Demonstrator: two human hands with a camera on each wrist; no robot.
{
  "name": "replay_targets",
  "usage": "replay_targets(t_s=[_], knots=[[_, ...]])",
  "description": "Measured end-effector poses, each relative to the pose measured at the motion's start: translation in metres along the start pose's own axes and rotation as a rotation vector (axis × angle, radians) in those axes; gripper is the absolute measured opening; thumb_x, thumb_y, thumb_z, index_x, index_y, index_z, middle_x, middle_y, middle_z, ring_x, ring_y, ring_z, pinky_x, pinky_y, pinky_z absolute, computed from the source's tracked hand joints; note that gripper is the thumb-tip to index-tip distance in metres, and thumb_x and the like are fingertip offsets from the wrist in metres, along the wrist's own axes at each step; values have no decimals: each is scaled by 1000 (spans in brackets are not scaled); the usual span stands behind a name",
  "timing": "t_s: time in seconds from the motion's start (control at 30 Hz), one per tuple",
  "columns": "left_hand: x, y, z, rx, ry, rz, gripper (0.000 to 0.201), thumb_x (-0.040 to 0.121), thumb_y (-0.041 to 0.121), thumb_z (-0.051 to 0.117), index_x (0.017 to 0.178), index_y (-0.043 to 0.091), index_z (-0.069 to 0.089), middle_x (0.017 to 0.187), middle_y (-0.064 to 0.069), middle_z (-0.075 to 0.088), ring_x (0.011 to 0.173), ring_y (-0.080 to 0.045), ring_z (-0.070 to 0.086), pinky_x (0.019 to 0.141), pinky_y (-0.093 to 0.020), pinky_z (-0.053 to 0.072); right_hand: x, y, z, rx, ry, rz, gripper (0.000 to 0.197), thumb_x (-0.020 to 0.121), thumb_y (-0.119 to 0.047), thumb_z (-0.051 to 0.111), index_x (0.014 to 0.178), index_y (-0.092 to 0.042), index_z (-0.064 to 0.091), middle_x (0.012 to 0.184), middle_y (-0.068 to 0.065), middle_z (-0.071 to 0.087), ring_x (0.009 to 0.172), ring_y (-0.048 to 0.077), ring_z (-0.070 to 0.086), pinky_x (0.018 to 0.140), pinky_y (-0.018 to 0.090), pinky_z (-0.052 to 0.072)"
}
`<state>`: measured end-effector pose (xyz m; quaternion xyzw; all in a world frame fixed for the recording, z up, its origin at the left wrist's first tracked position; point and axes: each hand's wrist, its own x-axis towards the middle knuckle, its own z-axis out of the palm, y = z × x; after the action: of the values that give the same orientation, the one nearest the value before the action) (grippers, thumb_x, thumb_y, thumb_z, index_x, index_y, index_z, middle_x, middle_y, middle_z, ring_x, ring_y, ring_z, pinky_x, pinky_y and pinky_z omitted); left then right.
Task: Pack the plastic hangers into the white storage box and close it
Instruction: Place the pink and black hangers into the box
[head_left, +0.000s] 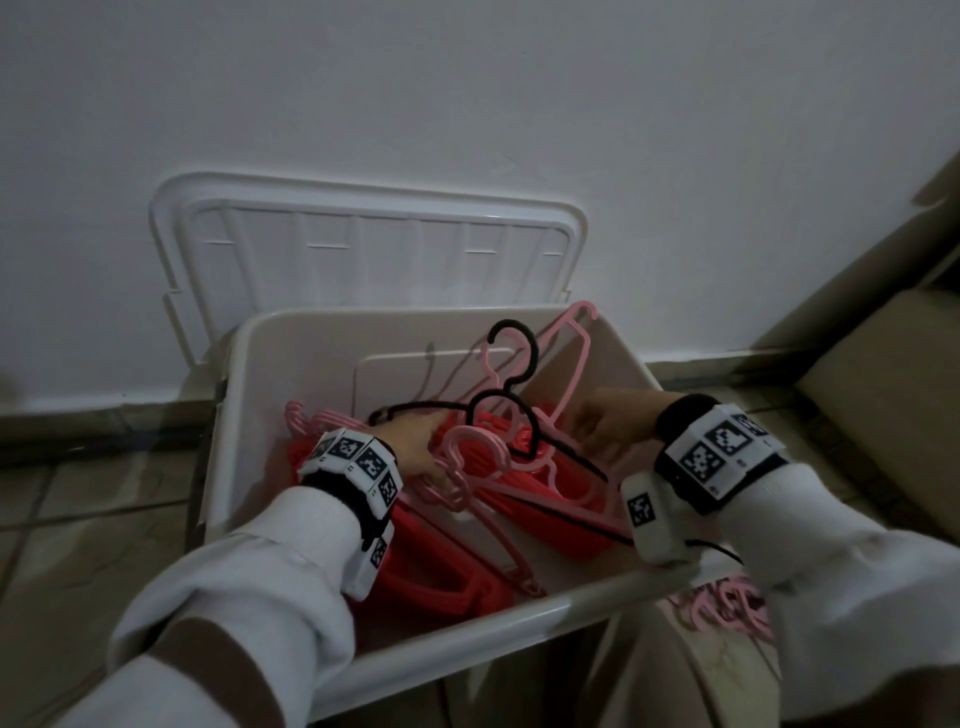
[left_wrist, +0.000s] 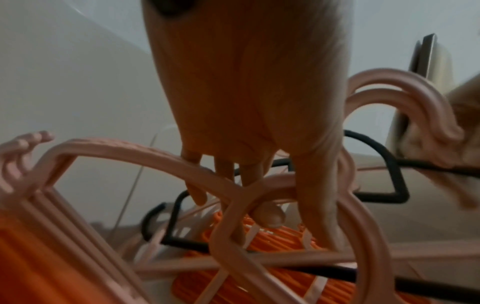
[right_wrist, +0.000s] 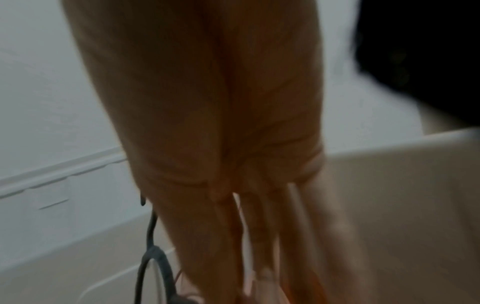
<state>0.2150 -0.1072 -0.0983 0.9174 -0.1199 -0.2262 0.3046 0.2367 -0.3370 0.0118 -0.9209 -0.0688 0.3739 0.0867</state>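
Observation:
The white storage box (head_left: 467, 629) stands open on the floor, and its lid (head_left: 363, 244) leans on the wall behind it. Inside lie red hangers (head_left: 545, 525), pink hangers (head_left: 467, 447) and one black hanger (head_left: 511, 384), tangled together. My left hand (head_left: 415, 447) is down in the box. In the left wrist view that left hand (left_wrist: 249, 181) curls fingers and thumb round a pink hanger (left_wrist: 145, 150). My right hand (head_left: 608, 421) reaches in from the right. Its fingers (right_wrist: 259, 236) are straight and blurred, beside the black hanger's hook (right_wrist: 153, 259).
More pink hangers (head_left: 727, 608) lie outside the box on my lap, at the lower right. A cardboard box (head_left: 883, 405) stands to the right. The white wall (head_left: 467, 104) is close behind, and tiled floor (head_left: 78, 499) is to the left.

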Motion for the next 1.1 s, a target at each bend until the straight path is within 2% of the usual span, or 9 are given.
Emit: replay_targets(t_s=[0.17, 0.27, 0.37, 0.5, 0.67, 0.77, 0.87, 1.0, 1.1], knots=[[6, -6, 2, -72, 29, -50, 100, 68, 23, 82, 147, 26, 19, 133, -8, 52, 115, -25, 55, 91, -35, 49, -6, 9, 1, -15, -16, 124, 16, 96, -10, 49, 81, -5, 54, 70, 7, 54, 48, 12, 57, 39, 16, 48], [7, -7, 2, -51, 36, -77, 105, 67, 27, 82, 147, 26, 14, 133, -11, 53, 117, -26, 53, 98, -41, 46, -8, 12, 2, -48, -19, 170, 16, 95, -9, 49, 99, 4, 57, 70, 9, 54, 34, 6, 53, 37, 17, 46], [8, -7, 2, -26, 69, -71, 113, 67, 31, 82, 149, 26, 5, 143, -10, 42, 127, -27, 44, 103, -42, 41, -9, 11, 1, -137, 9, 156, 31, 95, -18, 50, 120, 1, 53, 76, 2, 53, 57, 7, 52, 43, 16, 43], [9, -6, 4, -43, 97, -15, 109, 70, 23, 81, 149, 27, 7, 144, -9, 40, 128, -26, 43, 102, -33, 40, -4, 2, -1, -236, 38, 87, 42, 92, -35, 53, 126, -9, 51, 107, 3, 55, 92, 15, 52, 72, 21, 41], [7, -7, 4, -32, 108, -2, 110, 69, 24, 80, 150, 27, 5, 151, -9, 30, 136, -24, 33, 108, -37, 35, 11, -7, -3, -306, 195, -71, 44, 94, -35, 51, 134, -16, 48, 126, 6, 58, 112, 21, 54, 91, 26, 39], [8, -6, 4, -56, 115, -3, 111, 70, 22, 80, 150, 31, 3, 150, -10, 32, 134, -24, 37, 107, -36, 36, 21, -11, 4, -241, 170, -143, 50, 94, -34, 50, 141, -19, 40, 134, 6, 52, 121, 23, 48, 97, 25, 36], [7, -4, 3, -71, 130, -4, 110, 71, 23, 80, 148, 40, 2, 147, -11, 35, 130, -27, 41, 105, -37, 38, 35, -1, 9, 3, 254, -162, 41, 92, -34, 54, 129, -15, 54, 122, 6, 60, 105, 19, 55, 88, 26, 40], [8, -4, 3, -66, 129, -5, 110, 73, 28, 78, 145, 47, -3, 146, -12, 36, 129, -28, 43, 104, -43, 40, 39, 7, 18, 519, 334, -315, 15, 90, -13, 58, 100, -5, 65, 86, 0, 64, 69, 3, 58, 62, 13, 44], [8, -1, 2, -67, 140, 5, 98, 76, 29, 75, 146, 46, 8, 137, -10, 46, 120, -29, 50, 100, -42, 43, 43, 8, 22, 662, 378, -419, 9, 88, -8, 60, 90, -2, 66, 78, 3, 66, 65, 1, 64, 65, 15, 49]])
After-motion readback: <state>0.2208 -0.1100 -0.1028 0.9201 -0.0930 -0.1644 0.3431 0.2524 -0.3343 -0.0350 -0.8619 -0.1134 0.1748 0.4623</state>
